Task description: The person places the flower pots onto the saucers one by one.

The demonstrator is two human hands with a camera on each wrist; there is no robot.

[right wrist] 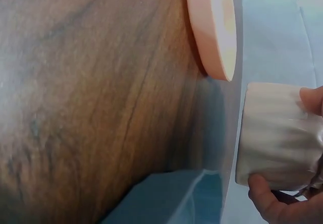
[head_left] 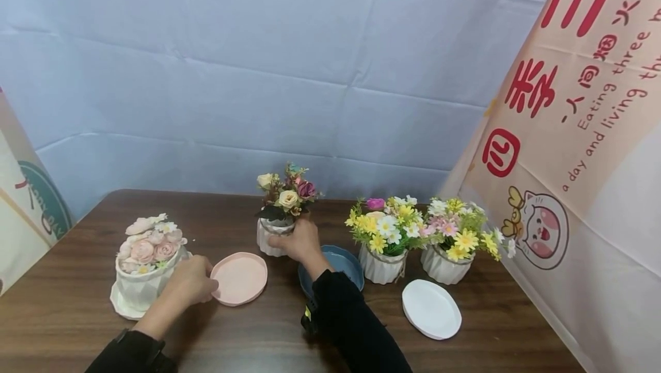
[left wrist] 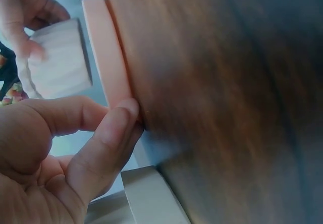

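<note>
My right hand point(head_left: 302, 241) grips a white ribbed flowerpot point(head_left: 267, 237), fingers and thumb on opposite sides of it in the right wrist view. Cream and dusky-purple artificial roses point(head_left: 288, 198) fill this pot, which is held above the table behind the plates. To the left, my left hand point(head_left: 191, 282) pinches the near-left rim of a round pink saucer point(head_left: 240, 278) between thumb and forefinger. That saucer lies on the table just in front of the held pot. Beneath my right forearm sits a blue saucer point(head_left: 347, 264), partly hidden by the sleeve.
Left of my left hand, a white pot of pale pink flowers point(head_left: 147, 249) stands on a white saucer point(head_left: 121, 304). Two white pots with yellow flowers point(head_left: 382, 264) point(head_left: 446, 264) stand at the right. In front lies a white saucer point(head_left: 431, 309). Cloth point(head_left: 258, 74) hangs behind the wooden table.
</note>
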